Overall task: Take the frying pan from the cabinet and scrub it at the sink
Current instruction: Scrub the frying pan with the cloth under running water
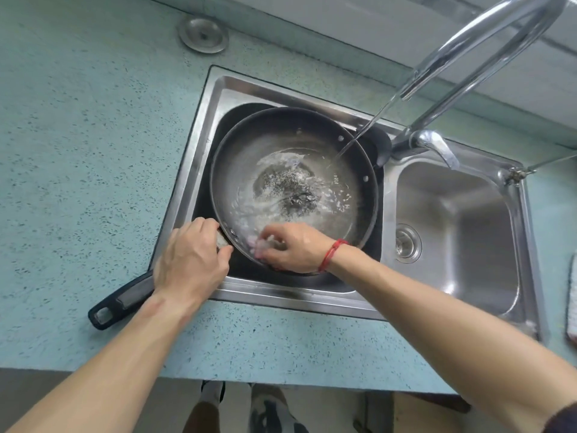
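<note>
left hand (190, 260): clamped round black handle (118, 304) at its root, over near-left rim of stainless double sink (281, 296)
dark round metal frying pan (281, 142): in sink's left basin
right hand (295, 248): pinching pale pad (258, 245), possibly a sponge, blurred
step: scrubbing near wall
next: take pad to grey residue (299, 198) at centre

Handle (120, 303) partly hidden under the gripping left hand (190, 260), pan (281, 142) near rim covered by right hand (292, 248), scrubber (260, 245) in its fingers a pale blur, faucet (468, 48) arch cut by top edge, cloth (572, 301) cut by right edge, shoes (268, 407) half hidden under counter (281, 348).
</note>
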### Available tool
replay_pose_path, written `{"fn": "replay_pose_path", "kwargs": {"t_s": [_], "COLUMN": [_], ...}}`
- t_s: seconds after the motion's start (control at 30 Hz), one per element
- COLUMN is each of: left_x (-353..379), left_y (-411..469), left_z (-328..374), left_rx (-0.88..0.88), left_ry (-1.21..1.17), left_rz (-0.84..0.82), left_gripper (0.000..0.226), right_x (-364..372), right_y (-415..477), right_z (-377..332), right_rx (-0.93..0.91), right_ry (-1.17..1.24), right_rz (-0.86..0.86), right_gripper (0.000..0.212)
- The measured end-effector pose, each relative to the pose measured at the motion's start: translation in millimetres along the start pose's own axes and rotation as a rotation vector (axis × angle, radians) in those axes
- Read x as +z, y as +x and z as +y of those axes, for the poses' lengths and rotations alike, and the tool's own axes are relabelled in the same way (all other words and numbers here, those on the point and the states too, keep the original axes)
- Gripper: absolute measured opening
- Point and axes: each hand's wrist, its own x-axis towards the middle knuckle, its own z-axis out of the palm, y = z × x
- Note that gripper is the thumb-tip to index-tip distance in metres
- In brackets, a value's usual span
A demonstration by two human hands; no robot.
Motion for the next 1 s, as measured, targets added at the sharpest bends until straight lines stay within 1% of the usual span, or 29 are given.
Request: {"fn": "replay_pose_path", "kwargs": {"t_s": [0.07, 0.13, 0.2, 0.27, 0.37, 0.43, 0.47, 0.53, 0.63, 0.73, 0.83, 0.87, 0.9, 1.0], "left_x": [0, 0, 0, 0, 0, 0, 1, 0, -1, -1, 2, 2, 3, 4], "left_y": [0, 0, 0, 0, 0, -1, -1, 0, -1, -1, 0, 0, 0, 0], "left_z": [1, 1, 2, 2, 1, 0, 0, 1, 3, 2, 0, -1, -2, -3], "left_rx": [0.007, 0.005, 0.008, 0.009, 0.0, -0.008, -0.008, -0.005, -0.006, -0.021, -0.013, -0.012, -0.016, -0.023], "left_ry": [0.011, 0.019, 0.026, 0.03, 0.024, 0.025, 0.028, 0.025, 0.014, 0.005, 0.005, 0.01, 0.014, 0.016], "left_rz": [0.005, 0.009, 0.009, 0.009, -0.002, -0.004, -0.004, -0.001, 0.007, 0.014, 0.014, 0.012, 0.009, 0.006], "left_gripper": [0.018, 0.019, 0.021, 0.021, 0.022, 0.022, 0.023, 0.022, 0.021, 0.02, 0.018, 0.018, 0.018, 0.019], "right_x": [8, 10, 8, 3, -13, -29, -37, -54, -71, -82, -87, -87, -86, -80], "right_y": [7, 8, 5, -2, -16, -23, -24, -21, -8, 6, 15, 16, 16, 12], "right_z": [-9, -14, -11, -3, 16, 34, 43, 61, 79, 93, 101, 101, 100, 95], "right_rx": [-0.048, -0.052, -0.019, 0.029, 0.166, 0.253, 0.285, 0.32, 0.311, 0.235, 0.12, 0.098, 0.106, 0.183], "right_ry": [0.099, 0.132, 0.119, 0.038, -0.221, -0.383, -0.447, -0.532, -0.642, -0.793, -0.791, -0.78, -0.789, -0.844], "right_rz": [0.096, 0.162, 0.148, 0.074, -0.065, -0.104, -0.093, -0.017, 0.128, 0.28, 0.428, 0.436, 0.405, 0.268], "right_gripper": [0.03, 0.024, 0.023, 0.029, 0.04, 0.038, 0.036, 0.032, 0.025, 0.021, 0.014, 0.013, 0.016, 0.024]}}
